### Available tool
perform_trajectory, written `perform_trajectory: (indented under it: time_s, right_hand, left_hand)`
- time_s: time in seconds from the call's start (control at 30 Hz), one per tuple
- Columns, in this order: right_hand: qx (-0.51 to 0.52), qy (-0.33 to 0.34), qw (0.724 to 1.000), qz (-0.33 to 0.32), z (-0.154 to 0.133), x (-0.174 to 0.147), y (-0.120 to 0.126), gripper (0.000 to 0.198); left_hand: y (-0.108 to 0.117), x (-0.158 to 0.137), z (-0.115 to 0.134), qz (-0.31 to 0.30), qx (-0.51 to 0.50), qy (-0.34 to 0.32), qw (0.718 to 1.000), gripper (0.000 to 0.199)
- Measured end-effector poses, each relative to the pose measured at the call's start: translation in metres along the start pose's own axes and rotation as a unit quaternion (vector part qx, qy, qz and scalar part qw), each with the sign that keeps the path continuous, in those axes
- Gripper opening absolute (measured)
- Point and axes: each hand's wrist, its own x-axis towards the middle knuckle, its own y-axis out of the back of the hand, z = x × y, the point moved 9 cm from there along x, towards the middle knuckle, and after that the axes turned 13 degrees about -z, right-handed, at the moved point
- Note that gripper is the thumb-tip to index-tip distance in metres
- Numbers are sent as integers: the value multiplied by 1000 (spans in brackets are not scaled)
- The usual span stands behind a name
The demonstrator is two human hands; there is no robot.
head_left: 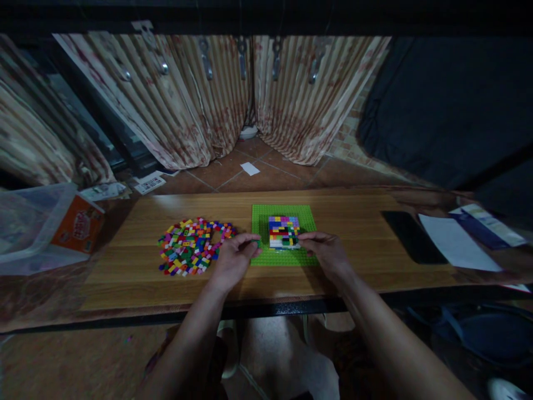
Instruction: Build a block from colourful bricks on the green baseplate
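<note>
A square structure of multicoloured toy bricks (283, 229) stands on a green studded baseplate (287, 211) in the middle of the table. At the baseplate's left edge is my left hand (237, 255), its thumb and forefinger pinched on a small green brick (259, 244). My right hand (328, 253) is closed at the structure's right side, with its fingertips at the front right corner. Whatever lies between those fingertips is too small to make out. Left of my left hand spreads a pile of loose bricks (187, 247) in many colours.
On the wooden table (353, 222), a black flat object (412, 236) and a white sheet (458, 241) lie at the right. A clear plastic bin (37, 228) with an orange label stands at the far left. Striped curtains (187, 100) hang beyond the table.
</note>
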Motion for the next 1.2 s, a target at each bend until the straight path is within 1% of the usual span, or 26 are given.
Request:
perform_trajectory:
  time_s: [0.13, 0.27, 0.33, 0.43, 0.5, 0.57, 0.67, 0.77, 0.9, 1.07, 1.2]
  right_hand:
    - [-6, -16, 1000, -6, 2, 1, 0, 21]
    - [2, -9, 1000, -6, -2, 0, 2, 22]
    - [1, 8, 1000, 6, -9, -1, 5, 25]
    - [-1, 59, 998, 35, -24, -8, 5, 23]
    - [-6, 95, 995, 23, -34, -14, -5, 19]
    - [-23, 115, 993, -19, -39, -19, -25, 17]
    - [-52, 119, 988, -89, -39, -26, -56, 20]
    - [-62, 112, 983, -132, -35, -28, -77, 22]
    - [-39, 106, 984, -136, -33, -25, -86, 21]
    - [-33, 112, 986, -119, -35, -24, -87, 19]
    - [-35, 100, 982, -155, -35, -26, -96, 18]
  left_hand:
    - [-8, -1, -1, -8, -7, 7, 1000, 18]
    - [-10, -1, -1, -14, -25, 9, 1000, 19]
    - [-11, -2, -1, -20, -53, 11, 998, 21]
    - [-15, -3, -1, -36, -95, 8, 995, 24]
    - [-18, -3, -1, -42, -113, 3, 993, 26]
    - [-20, -3, -2, -43, -126, -3, 991, 27]
    - [-23, -3, -1, -49, -130, -17, 990, 28]
    - [-26, -3, 3, -60, -116, -43, 990, 27]
    - [-25, -3, 5, -53, -114, -64, 990, 24]
    - [-21, -6, 6, -37, -124, -48, 990, 21]
    - [-21, -13, 12, -41, -116, -67, 990, 12]
